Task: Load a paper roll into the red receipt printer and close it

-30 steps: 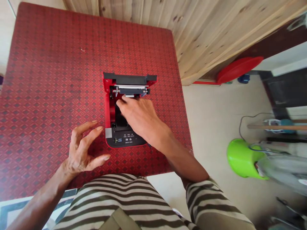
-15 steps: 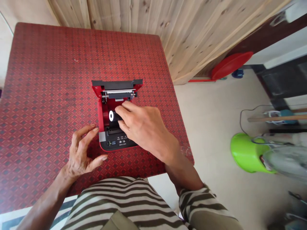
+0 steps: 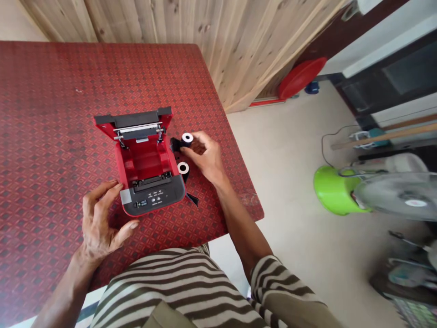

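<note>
A red and black desktop printer (image 3: 150, 193) sits on the table with its lid (image 3: 133, 125) raised. Its red roll bay (image 3: 145, 159) shows nothing inside. Beside the printer's right wall, my right hand (image 3: 208, 157) has its thumb and fingers closed on a small black roll (image 3: 187, 138) with a white ring-shaped end. A second roll (image 3: 183, 168) of the same look stands just below, against the printer's right side, and a dark loose strip (image 3: 193, 199) sticks out near it. My left hand (image 3: 102, 218) is open, fingertips at the printer's front left corner, thumb spread apart.
The table (image 3: 51, 109) has a red patterned cover and meets a wooden plank wall (image 3: 164, 23). Right of its edge, a green bucket (image 3: 329, 191) and a fan (image 3: 399, 196) stand on the floor. A red round object (image 3: 302, 79) leans farther back.
My right hand has lifted the roll out of the printer's bay and moved it to the printer's right side. The second roll there has come into sight. My left hand stays by the left corner.
</note>
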The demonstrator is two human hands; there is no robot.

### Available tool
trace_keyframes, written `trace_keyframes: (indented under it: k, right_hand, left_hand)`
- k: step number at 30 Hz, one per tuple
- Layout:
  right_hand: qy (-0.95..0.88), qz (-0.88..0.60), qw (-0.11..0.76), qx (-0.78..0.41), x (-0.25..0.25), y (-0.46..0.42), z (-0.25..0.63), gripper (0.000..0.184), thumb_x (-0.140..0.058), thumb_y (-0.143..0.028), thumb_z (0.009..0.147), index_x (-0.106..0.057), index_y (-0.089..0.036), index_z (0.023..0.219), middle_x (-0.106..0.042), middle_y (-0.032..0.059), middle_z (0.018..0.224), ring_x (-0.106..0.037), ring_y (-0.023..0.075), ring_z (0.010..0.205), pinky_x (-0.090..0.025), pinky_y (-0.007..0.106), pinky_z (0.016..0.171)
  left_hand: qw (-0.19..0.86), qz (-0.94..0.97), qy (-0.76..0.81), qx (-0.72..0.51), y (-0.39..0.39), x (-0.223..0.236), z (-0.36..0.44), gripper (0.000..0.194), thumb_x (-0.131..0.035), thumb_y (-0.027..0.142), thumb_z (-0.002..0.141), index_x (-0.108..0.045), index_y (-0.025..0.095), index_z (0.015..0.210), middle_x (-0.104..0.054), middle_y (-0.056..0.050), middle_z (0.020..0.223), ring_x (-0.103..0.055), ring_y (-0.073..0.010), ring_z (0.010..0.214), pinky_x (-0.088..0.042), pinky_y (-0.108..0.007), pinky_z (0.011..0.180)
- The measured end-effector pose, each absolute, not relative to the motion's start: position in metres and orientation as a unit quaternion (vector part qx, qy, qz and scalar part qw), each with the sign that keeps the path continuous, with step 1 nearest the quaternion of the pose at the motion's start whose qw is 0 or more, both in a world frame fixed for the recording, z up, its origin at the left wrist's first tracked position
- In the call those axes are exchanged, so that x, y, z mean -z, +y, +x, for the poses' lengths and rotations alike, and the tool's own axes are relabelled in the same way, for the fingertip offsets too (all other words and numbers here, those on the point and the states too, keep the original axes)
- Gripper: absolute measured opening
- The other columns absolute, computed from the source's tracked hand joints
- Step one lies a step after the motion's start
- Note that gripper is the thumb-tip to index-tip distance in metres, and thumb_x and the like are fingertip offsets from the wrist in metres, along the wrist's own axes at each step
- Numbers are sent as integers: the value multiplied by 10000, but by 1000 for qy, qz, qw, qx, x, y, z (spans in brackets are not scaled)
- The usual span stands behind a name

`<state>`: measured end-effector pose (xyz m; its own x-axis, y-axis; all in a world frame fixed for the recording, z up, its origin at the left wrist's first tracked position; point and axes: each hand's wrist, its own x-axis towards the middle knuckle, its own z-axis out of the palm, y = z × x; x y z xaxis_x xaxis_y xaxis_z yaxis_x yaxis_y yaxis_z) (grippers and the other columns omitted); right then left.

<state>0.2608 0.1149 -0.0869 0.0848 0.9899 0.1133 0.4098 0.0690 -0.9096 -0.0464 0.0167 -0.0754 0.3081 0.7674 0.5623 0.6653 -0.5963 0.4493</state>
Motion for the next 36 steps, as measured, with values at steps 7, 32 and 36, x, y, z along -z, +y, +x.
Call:
trace_keyframes:
  k: [7, 32, 36]
  right_hand:
    - [-626, -594, 382, -330, 94, 114, 253, 255, -776, -316, 858, -667, -220, 1067, -713, -32, 837, -599, 138, 689, -479, 295, 696]
    - [-789, -477, 315, -226, -13, 57, 269, 410, -594, -131, 994, -609, -274, 1378, -707, 64, 1311, -649, 276, 1179, -502, 520, 1049]
    - [-882, -409, 182, -149, -32, 78, 230, 235, -539, -80, 1018, -678, -162, 1189, -728, 99, 1122, -633, 268, 1090, -534, 444, 966]
  left_hand:
    - [60, 808, 444, -382, 20, 75, -47, 757, -648, 604, 933, -463, 226, 1562, -626, -166, 1367, -600, -334, 1226, -515, -504, 1017]
    - [166, 795, 480, -333, 20, 78, -43, 941, -521, 754, 931, -269, 210, 1657, -516, -198, 1552, -581, -356, 1309, -526, -519, 1061]
    - [165, 794, 483, -331, 19, 78, -43, 940, -524, 755, 931, -272, 211, 1655, -552, -198, 1503, -561, -363, 1343, -515, -533, 1086]
